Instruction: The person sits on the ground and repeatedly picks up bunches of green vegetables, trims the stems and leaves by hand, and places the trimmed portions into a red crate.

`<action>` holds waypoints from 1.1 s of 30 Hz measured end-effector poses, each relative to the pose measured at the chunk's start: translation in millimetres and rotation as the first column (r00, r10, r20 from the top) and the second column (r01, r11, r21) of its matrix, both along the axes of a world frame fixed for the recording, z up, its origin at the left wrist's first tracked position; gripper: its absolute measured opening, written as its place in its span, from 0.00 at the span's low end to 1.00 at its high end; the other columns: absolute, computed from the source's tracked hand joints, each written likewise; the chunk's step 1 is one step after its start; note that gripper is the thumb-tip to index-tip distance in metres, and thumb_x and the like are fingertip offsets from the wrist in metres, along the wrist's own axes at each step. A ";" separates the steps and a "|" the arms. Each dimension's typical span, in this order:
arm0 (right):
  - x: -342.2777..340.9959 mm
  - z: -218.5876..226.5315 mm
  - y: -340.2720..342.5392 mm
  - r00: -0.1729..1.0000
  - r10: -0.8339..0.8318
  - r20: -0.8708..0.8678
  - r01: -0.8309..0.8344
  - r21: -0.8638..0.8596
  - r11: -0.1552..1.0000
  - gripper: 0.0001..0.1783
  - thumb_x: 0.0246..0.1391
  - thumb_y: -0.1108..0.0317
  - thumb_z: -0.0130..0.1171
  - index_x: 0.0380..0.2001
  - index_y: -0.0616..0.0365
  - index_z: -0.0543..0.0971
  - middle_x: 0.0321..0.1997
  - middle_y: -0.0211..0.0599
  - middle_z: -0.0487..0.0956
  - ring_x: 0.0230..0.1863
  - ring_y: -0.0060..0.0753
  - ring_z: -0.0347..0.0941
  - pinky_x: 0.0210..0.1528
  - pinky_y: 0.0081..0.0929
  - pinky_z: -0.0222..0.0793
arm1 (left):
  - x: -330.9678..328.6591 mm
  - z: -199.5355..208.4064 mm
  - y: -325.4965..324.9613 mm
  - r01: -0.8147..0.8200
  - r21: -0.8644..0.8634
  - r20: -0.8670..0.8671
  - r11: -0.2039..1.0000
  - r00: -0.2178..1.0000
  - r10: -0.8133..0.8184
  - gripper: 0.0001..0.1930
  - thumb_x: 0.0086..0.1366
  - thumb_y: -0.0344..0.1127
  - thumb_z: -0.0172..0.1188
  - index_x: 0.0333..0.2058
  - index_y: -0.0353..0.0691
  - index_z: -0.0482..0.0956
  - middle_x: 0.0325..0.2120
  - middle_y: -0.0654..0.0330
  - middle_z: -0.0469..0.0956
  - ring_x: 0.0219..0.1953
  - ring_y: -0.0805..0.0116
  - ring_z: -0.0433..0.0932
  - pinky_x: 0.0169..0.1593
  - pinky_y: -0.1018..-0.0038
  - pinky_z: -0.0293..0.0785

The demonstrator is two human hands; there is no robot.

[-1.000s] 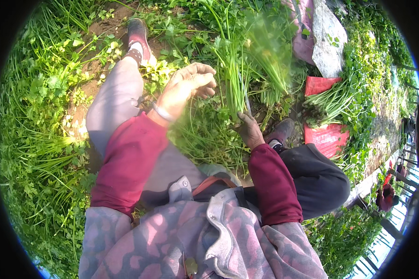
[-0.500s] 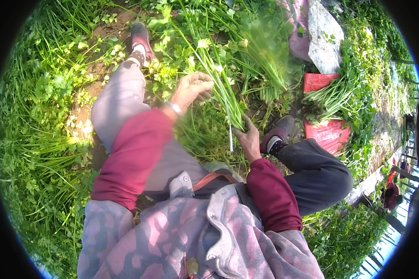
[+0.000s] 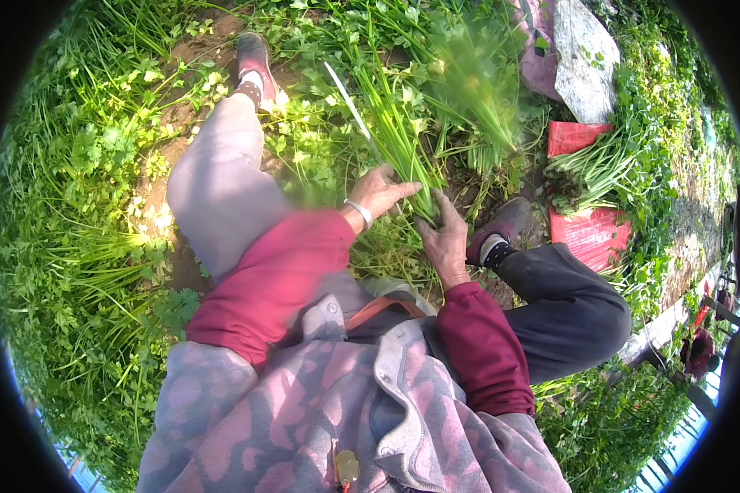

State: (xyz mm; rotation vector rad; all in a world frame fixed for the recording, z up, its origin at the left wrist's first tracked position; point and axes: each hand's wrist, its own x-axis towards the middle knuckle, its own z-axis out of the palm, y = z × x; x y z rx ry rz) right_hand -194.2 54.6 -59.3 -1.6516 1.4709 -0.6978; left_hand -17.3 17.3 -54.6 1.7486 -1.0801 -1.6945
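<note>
A bunch of green celery stalks [image 3: 395, 123] slants up and away from my right hand [image 3: 446, 238], whose fingers and thumb close round its lower end. My left hand [image 3: 378, 195] has come up against the left side of the bunch, its thumb laid across the stalks. From behind its fingers a thin white strip [image 3: 349, 100] sticks out up and to the left. The strip's lower part is hidden by the left hand. Leafy tops at the far end blend into the greenery behind.
More celery stalks [image 3: 604, 168] lie on a red sheet [image 3: 590, 234] at the right. A pale board [image 3: 584, 62] and a pink cloth [image 3: 536, 49] are beyond them. My shoes [image 3: 253, 62] stand either side among leafy plants [image 3: 82, 246]. A blurred green clump [image 3: 477, 90] is at top centre.
My left hand has moved down and right to the bunch's lower end. The white strip, earlier lying along the stalks and hanging below, now points up-left, apart from them. My right hand keeps its hold.
</note>
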 end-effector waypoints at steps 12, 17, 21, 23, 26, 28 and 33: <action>3.3 -2.5 -0.2 0.669 -0.562 0.487 0.022 0.743 0.669 0.22 0.58 0.61 0.58 0.52 0.60 0.70 0.44 0.32 0.74 0.41 0.27 0.71 0.43 0.26 0.68 | -3.0 -17.0 33.6 -0.466 -0.048 -0.366 0.883 0.831 0.419 0.12 0.55 0.24 0.63 0.39 0.39 0.76 0.30 0.62 0.81 0.28 0.72 0.79 0.28 0.75 0.76; 4.6 -8.5 -0.2 0.496 -0.640 0.586 -0.007 0.740 0.673 0.18 0.56 0.67 0.60 0.49 0.59 0.72 0.36 0.33 0.76 0.32 0.26 0.75 0.35 0.22 0.68 | -4.4 -18.4 42.5 -0.502 -0.125 -0.383 0.856 0.820 0.425 0.10 0.57 0.29 0.65 0.37 0.39 0.76 0.29 0.63 0.80 0.25 0.75 0.77 0.25 0.78 0.74; 7.0 -8.2 0.3 0.585 -0.502 0.637 0.018 0.609 0.793 0.15 0.56 0.70 0.61 0.47 0.58 0.73 0.35 0.27 0.76 0.33 0.19 0.71 0.35 0.18 0.66 | -6.8 -25.4 60.0 -0.671 -0.035 -0.482 0.741 0.661 0.576 0.10 0.57 0.32 0.67 0.36 0.39 0.77 0.27 0.62 0.80 0.24 0.72 0.78 0.24 0.78 0.74; 6.9 -7.9 0.9 0.601 -0.433 0.672 0.012 0.534 0.845 0.16 0.54 0.72 0.62 0.46 0.57 0.74 0.34 0.24 0.75 0.32 0.15 0.68 0.35 0.16 0.64 | -10.7 -32.4 74.1 -0.707 0.223 -0.355 0.671 0.582 0.731 0.11 0.57 0.34 0.66 0.37 0.38 0.77 0.27 0.61 0.79 0.25 0.70 0.78 0.25 0.74 0.73; 4.5 -6.8 2.1 0.800 -0.263 0.539 0.038 0.392 0.919 0.17 0.53 0.74 0.62 0.46 0.58 0.74 0.34 0.23 0.74 0.32 0.14 0.66 0.35 0.14 0.63 | -12.5 -39.9 89.1 -0.717 0.270 -0.097 0.643 0.644 0.759 0.24 0.54 0.38 0.69 0.46 0.35 0.71 0.33 0.57 0.76 0.35 0.63 0.76 0.38 0.69 0.74; 2.2 -4.9 2.5 0.850 -0.180 0.494 0.005 0.335 0.942 0.18 0.52 0.76 0.61 0.47 0.60 0.73 0.35 0.24 0.73 0.33 0.13 0.65 0.36 0.13 0.62 | -9.7 -38.2 91.2 -0.696 0.024 0.201 0.718 0.707 0.678 0.31 0.52 0.38 0.71 0.51 0.35 0.67 0.37 0.54 0.75 0.40 0.62 0.74 0.46 0.69 0.72; 2.3 11.7 4.2 0.887 -0.106 0.449 0.025 0.181 0.983 0.23 0.51 0.76 0.61 0.52 0.61 0.72 0.39 0.30 0.76 0.36 0.18 0.70 0.40 0.18 0.68 | 4.7 -9.1 63.4 -0.556 -0.254 0.052 0.792 0.809 0.585 0.27 0.54 0.38 0.70 0.49 0.35 0.70 0.38 0.54 0.76 0.40 0.65 0.75 0.46 0.70 0.73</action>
